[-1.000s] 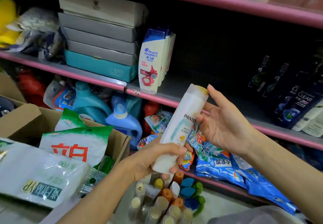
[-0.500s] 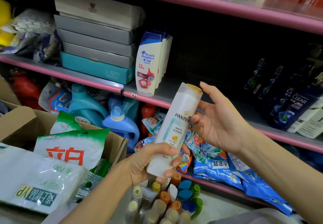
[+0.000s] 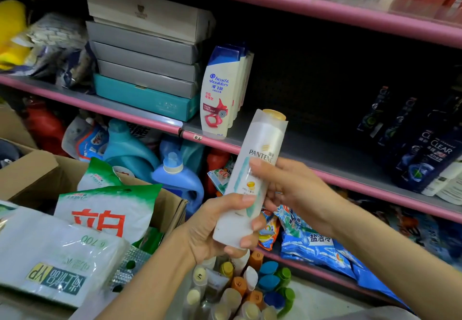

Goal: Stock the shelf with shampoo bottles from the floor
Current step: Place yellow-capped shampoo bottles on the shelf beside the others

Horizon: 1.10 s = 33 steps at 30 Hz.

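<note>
You hold the white Pantene shampoo bottle [image 3: 252, 179] before the pink-edged grey shelf [image 3: 312, 154], right of the standing white Head & Shoulders bottles [image 3: 221, 95]; the stacked grey cardboard boxes [image 3: 147, 52] sit further left, the dark Clear bottles [image 3: 425, 154] far right.

Bottle [image 3: 250, 177] base behind left hand [image 3: 215, 227]

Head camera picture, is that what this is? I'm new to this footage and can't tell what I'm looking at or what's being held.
Yes. The camera sits on a person's head, looking forward and down, so the two arms are that person's own. Both hands hold one white Pantene bottle: the left hand grips its lower end, the right hand its middle. Behind is the grey shelf with Head & Shoulders bottles and dark Clear bottles. More bottles on the floor wait below, beside a cardboard box.
</note>
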Motion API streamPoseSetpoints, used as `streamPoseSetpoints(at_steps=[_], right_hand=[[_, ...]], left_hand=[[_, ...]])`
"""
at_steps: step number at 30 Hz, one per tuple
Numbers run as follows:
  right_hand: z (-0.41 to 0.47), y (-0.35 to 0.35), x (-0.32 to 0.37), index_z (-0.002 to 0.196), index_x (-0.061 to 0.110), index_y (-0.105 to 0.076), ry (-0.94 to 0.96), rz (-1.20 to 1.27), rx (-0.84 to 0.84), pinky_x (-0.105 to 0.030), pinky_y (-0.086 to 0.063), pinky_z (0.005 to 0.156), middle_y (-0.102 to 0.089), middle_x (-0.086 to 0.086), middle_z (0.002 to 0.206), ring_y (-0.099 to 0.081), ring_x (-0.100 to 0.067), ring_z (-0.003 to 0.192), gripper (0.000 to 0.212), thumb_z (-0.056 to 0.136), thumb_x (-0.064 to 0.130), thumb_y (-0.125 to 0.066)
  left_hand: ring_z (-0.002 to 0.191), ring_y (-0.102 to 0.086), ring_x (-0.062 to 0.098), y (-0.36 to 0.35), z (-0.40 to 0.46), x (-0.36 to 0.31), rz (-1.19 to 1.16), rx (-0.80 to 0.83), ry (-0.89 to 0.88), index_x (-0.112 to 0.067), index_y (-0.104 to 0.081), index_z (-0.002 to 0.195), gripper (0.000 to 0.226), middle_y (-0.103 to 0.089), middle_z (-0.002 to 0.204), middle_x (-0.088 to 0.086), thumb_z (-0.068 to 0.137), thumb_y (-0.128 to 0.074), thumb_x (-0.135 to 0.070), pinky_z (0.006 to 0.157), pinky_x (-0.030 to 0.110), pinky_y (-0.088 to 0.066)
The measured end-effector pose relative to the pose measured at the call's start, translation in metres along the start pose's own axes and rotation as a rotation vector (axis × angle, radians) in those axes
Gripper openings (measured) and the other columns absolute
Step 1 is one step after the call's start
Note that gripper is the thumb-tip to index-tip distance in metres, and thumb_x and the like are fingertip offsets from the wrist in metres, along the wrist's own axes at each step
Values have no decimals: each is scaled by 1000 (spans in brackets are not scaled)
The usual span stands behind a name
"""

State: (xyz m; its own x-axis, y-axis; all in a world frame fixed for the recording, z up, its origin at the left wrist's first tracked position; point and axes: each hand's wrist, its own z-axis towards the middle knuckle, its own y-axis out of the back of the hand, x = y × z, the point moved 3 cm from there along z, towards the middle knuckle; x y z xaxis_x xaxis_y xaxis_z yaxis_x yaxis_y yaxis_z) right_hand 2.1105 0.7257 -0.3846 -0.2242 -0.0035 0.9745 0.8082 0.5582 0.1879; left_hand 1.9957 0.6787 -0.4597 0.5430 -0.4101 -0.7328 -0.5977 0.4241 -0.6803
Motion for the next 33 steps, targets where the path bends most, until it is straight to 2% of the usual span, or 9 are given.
streamPoseSetpoints(at_steps=[5,8,11,14,18,21,24,28,33], right_hand=[[12,14,-10,108,17,-68,53,16,-118,-27,-56,82,-75,1,103,-71,-15,96,41,75,40,-70],[29,29,-4,103,17,-68,150,68,-235,-22,-58,73,-76,3,98,-72,-15,93,35,73,34,-71],[58,42,11,100,20,-68,272,30,-301,-18,-57,67,-75,8,96,-72,-11,89,32,72,34,-73],[93,49,25,97,26,-67,377,-76,-335,-18,-57,68,-75,13,95,-71,-7,89,26,74,34,-74],[139,63,23,100,32,-66,407,-189,-381,-27,-55,80,-73,13,99,-68,-8,97,24,78,36,-75],[162,65,13,103,31,-65,369,-148,-332,-21,-56,74,-73,16,99,-69,-5,95,32,74,41,-74],[175,64,1,104,30,-65,332,-145,-295,-28,-58,80,-73,14,101,-69,-8,97,30,76,38,-74],[180,63,-3,103,30,-65,315,-117,-259,-24,-58,75,-73,11,103,-69,-7,97,34,72,39,-75],[176,62,-28,118,16,-62,226,-257,-240,-29,-57,85,-70,5,110,-67,-5,99,42,79,20,-76]], left_hand=[[62,-65,12,8,13,-5,389,-510,-114,-20,-62,101,37,-71,79,-2,75,-77,-42,40,22,-42],[73,-68,5,16,30,-12,481,-682,-286,-22,-61,106,29,-70,94,-2,81,-73,-31,57,21,-53],[86,-68,13,25,52,-30,494,-743,-424,-21,-58,110,31,-68,103,3,83,-72,-22,73,29,-57],[87,-64,16,37,69,-52,621,-818,-464,-32,-50,126,50,-67,105,0,81,-68,-22,78,31,-53],[116,-56,17,59,79,-63,663,-806,-389,-37,-28,147,74,-51,138,-2,84,-63,-20,100,42,-47],[125,-50,17,67,82,-68,660,-791,-382,-36,-23,149,76,-40,147,-8,86,-60,-18,102,42,-45],[129,-47,19,72,85,-70,719,-802,-338,-36,-20,150,75,-39,148,-9,87,-57,-17,104,43,-44],[131,-44,17,75,86,-72,768,-828,-320,-36,-18,150,75,-34,150,-11,87,-56,-19,105,42,-43],[128,-48,22,76,86,-72,801,-852,-288,-36,-20,150,74,-40,147,-7,87,-55,-18,102,41,-46]])
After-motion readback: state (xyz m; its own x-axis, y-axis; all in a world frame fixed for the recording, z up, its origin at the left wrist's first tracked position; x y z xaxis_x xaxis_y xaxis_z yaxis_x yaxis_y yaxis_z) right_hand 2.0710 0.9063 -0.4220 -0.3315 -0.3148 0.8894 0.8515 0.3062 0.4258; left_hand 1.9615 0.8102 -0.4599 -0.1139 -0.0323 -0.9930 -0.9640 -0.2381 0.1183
